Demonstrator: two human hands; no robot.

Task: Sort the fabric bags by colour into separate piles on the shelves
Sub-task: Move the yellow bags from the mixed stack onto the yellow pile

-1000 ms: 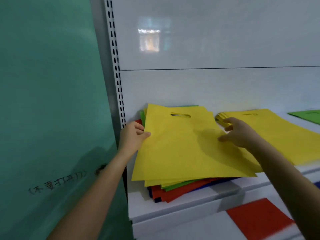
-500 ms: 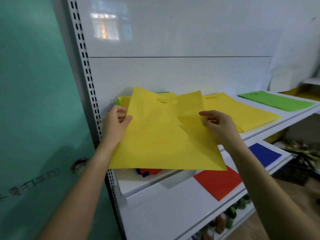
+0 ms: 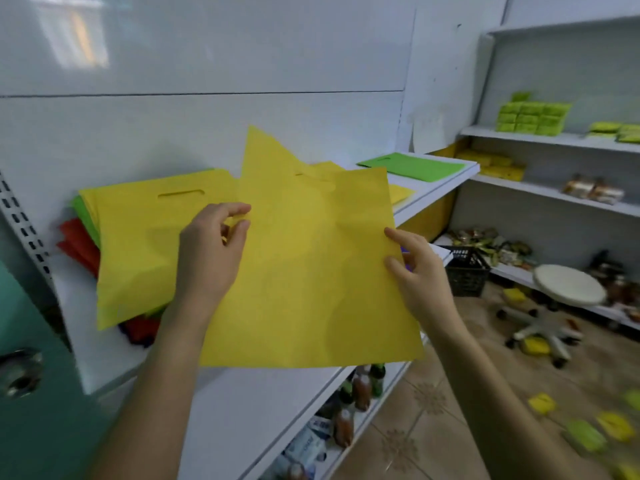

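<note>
A yellow fabric bag (image 3: pixel 311 271) is lifted above the white upper shelf (image 3: pixel 74 327). My left hand (image 3: pixel 211 254) pinches its left edge and my right hand (image 3: pixel 412 268) pinches its right edge. Left of it lies the mixed pile (image 3: pixel 138 237) with a yellow bag on top and green and red bags (image 3: pixel 78 242) sticking out beneath. Behind the held bag a corner of the yellow pile (image 3: pixel 400 194) shows. A green bag (image 3: pixel 412 167) lies flat at the shelf's right end.
A lower white shelf (image 3: pixel 242 403) runs below, with bottles (image 3: pixel 360 386) under it. To the right stand more shelves with packets (image 3: pixel 530 117), a black crate (image 3: pixel 465 273), a round stool (image 3: pixel 568 285) and yellow packets (image 3: pixel 585 438) on the tiled floor. A teal door (image 3: pixel 31 393) is at left.
The yellow bag has come off the mixed pile and moved right, held at both edges. My view has swung right, showing the room's far shelves and floor.
</note>
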